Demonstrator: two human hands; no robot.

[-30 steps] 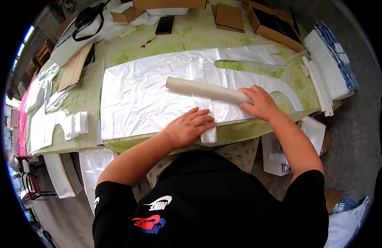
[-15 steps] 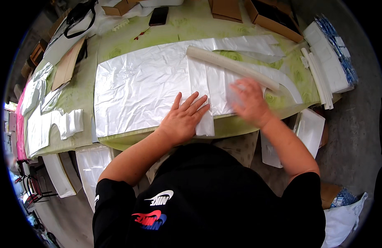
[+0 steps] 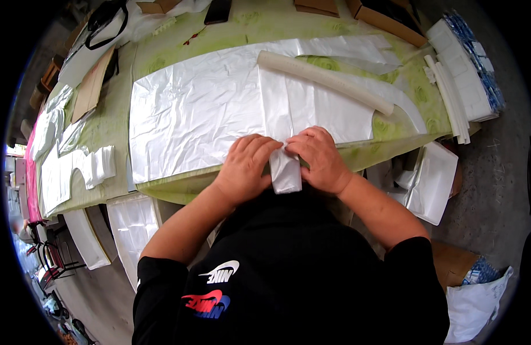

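Observation:
A large wrinkled white plastic bag [image 3: 190, 115] lies flat across the table in front of me, and a folded white plastic strip [image 3: 286, 175] runs over it down to the near edge. My left hand [image 3: 245, 167] grips the left side of this strip with curled fingers. From the right, my right hand [image 3: 320, 158] closes on its other side, the two sets of fingertips almost meeting on top. The strip's lower end sticks out toward me between my hands. Beyond them a long pale tube [image 3: 326, 82] rests slantwise on the plastic.
Folded white plastic bags [image 3: 75, 169] lie at the table's left end near a cardboard piece [image 3: 93, 95]. A phone [image 3: 218, 11] and an open cardboard box [image 3: 392, 23] sit at the far side. White rolls [image 3: 446, 98] lie at the right edge; a white bin [image 3: 432, 184] stands below.
My left hand has gone from lying flat to curling around the strip. My right hand has come left and toward me onto the same strip, whose near end now looks narrower.

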